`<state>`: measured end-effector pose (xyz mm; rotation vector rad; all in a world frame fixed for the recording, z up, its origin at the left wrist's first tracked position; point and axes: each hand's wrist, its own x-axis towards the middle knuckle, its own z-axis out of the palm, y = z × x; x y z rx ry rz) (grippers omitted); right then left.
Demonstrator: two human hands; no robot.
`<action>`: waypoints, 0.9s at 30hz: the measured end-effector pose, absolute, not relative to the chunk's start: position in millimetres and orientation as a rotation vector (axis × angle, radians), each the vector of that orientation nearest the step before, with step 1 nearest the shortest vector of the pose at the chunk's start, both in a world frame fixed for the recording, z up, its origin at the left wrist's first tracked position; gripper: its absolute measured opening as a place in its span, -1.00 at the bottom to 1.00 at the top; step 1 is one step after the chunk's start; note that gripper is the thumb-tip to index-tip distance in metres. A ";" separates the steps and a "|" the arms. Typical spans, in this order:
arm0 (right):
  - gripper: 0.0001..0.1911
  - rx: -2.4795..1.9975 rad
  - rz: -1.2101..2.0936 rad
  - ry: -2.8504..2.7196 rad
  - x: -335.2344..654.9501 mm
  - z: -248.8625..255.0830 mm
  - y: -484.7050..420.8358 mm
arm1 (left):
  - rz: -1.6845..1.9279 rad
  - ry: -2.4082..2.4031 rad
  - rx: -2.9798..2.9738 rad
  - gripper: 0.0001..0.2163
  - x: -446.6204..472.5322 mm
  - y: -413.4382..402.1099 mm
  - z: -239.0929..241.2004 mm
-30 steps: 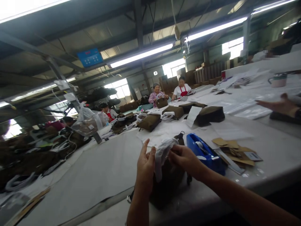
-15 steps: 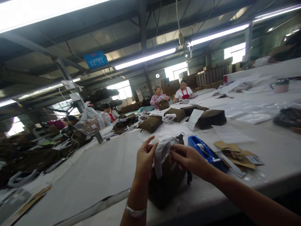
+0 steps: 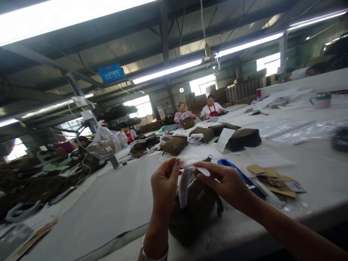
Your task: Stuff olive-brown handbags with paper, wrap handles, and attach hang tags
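Note:
A dark olive bag (image 3: 194,214) stands at the table's near edge, below both hands. White wrapping (image 3: 185,186) covers its handle and arches up from the top. My left hand (image 3: 165,181) is closed, thumb and fingertips pinching the wrapping's upper left side. From the other side my right hand (image 3: 227,183) grips the wrapping, the index finger stretched along its top and a loose white flap showing beside the fingers. Fine detail between the fingertips is blurred. Just beyond my right hand lies a blue tape dispenser (image 3: 236,172), partly hidden by it.
Brown cardboard tags (image 3: 268,177) lie right of the dispenser. Several olive bags (image 3: 174,144) stand farther up the white table (image 3: 116,203). Clear plastic sheets (image 3: 290,128) and a mug (image 3: 322,100) are at the right. Co-workers (image 3: 211,108) sit beyond; a plastic bag (image 3: 104,143) hangs on a post.
My left hand has moved slightly left and its fingers have closed in. My right hand has risen a little, its index finger straighter over the wrapping, whose upper part has shifted.

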<state>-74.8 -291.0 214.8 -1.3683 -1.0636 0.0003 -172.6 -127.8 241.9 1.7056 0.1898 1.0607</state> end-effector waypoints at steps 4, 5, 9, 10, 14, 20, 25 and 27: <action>-0.77 -1.368 -0.230 -1.039 -71.3 221.6 -281.4 | 1.114 0.197 1.775 -0.70 -172.4 -131.7 243.3; -0.74 -1.345 -0.194 -1.024 -70.2 223.2 -279.1 | 1.117 0.201 1.788 -0.70 -172.3 -132.5 243.8; -0.59 -1.309 0.114 -0.978 -67.8 229.3 -270.9 | 1.123 0.205 1.803 -0.71 -172.5 -135.8 246.7; -0.58 -1.326 0.167 -0.983 -67.7 231.0 -269.5 | 1.127 0.205 1.806 -0.71 -172.7 -136.8 247.5; -0.54 -1.390 0.213 -1.034 -68.6 238.9 -268.2 | 1.170 0.222 1.883 -0.76 -174.6 -140.6 248.9; -0.48 -1.240 0.411 -1.024 -67.8 243.5 -269.8 | 1.353 0.016 2.103 -0.84 -181.2 -143.6 244.8; -0.51 -1.129 0.397 -1.029 -69.6 237.5 -268.5 | 1.272 -0.061 2.101 -0.84 -187.1 -146.0 242.4; -0.52 -1.179 0.321 -1.040 -71.4 235.1 -267.5 | 1.134 0.009 1.943 -0.80 -186.8 -145.1 243.4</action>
